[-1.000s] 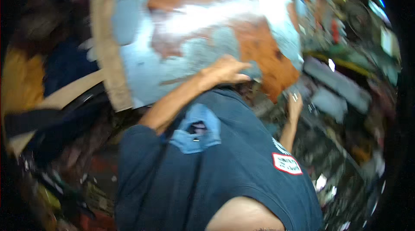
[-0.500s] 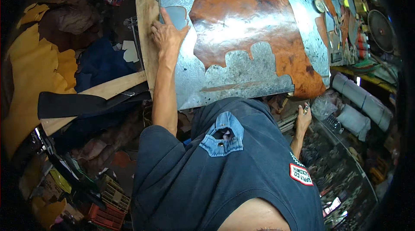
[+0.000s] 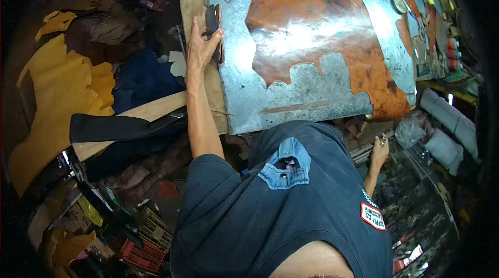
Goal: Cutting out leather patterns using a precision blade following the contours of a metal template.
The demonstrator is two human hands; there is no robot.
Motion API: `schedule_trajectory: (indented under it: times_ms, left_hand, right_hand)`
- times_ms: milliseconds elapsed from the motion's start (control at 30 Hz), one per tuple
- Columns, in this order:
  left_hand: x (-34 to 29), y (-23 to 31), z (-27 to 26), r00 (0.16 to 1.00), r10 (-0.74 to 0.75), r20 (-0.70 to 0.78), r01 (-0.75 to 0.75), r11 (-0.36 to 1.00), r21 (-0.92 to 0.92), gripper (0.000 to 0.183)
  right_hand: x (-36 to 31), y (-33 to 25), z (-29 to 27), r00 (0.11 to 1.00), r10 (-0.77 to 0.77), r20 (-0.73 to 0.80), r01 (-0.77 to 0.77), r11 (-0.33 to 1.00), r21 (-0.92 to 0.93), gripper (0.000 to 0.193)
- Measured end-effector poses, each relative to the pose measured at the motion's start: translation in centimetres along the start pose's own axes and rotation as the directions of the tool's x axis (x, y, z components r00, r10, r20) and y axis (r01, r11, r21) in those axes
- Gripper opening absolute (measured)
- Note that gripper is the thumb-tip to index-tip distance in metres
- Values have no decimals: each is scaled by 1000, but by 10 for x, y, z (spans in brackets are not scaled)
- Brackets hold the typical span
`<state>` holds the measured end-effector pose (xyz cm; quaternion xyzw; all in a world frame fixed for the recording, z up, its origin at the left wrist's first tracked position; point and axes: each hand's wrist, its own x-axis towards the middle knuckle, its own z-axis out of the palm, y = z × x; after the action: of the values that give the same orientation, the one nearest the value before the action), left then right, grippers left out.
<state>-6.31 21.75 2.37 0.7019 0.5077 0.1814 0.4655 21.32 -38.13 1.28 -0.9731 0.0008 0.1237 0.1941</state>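
Note:
My left hand (image 3: 201, 52) is at the left edge of the metal-topped table (image 3: 236, 96). Between its thumb and fingers it grips a cut leather piece (image 3: 214, 21), dark grey on one face with brown along the rim, tilted up so that it shows nearly edge-on. Right of it lies a large glossy brown leather hide (image 3: 312, 23), its near side cut away in rounded shapes. Low at my right side, away from the tabletop, my right hand (image 3: 380, 152) has curled fingers and a ring; what they hold, if anything, is hidden.
A wooden board (image 3: 215, 91) runs along the table's left edge. Yellow hide (image 3: 62, 85) and blue leather (image 3: 143, 80) hang farther left, above a black strip (image 3: 109, 127). Leather scraps and a round tin (image 3: 399, 5) sit at the far right. Wrapped rolls (image 3: 449, 119) lie beyond my right hand.
The leather piece under my left hand was lying flat and is now tipped up on edge, with my hand gripping it. The whole view has shifted right. My right hand stays low.

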Motion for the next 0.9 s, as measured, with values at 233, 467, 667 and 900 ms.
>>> schedule_trajectory:
  times_ms: [233,467,667,900]
  left_hand:
    - [-22,25,-16,997,72,37,-45,874,-484,102]
    - [-25,38,-21,991,136,12,-112,860,-497,101]
    - [-10,44,-2,975,224,6,-212,932,-295,90]
    - [-56,78,61,870,334,362,-271,939,-213,101]
  right_hand:
    - [-5,-22,-6,993,48,104,-49,999,14,42]
    - [7,-5,6,996,-45,77,47,999,-17,44]
    - [-14,-17,-12,984,-169,-63,174,981,88,42]
    - [-38,-181,-28,922,-65,383,-207,752,626,37]
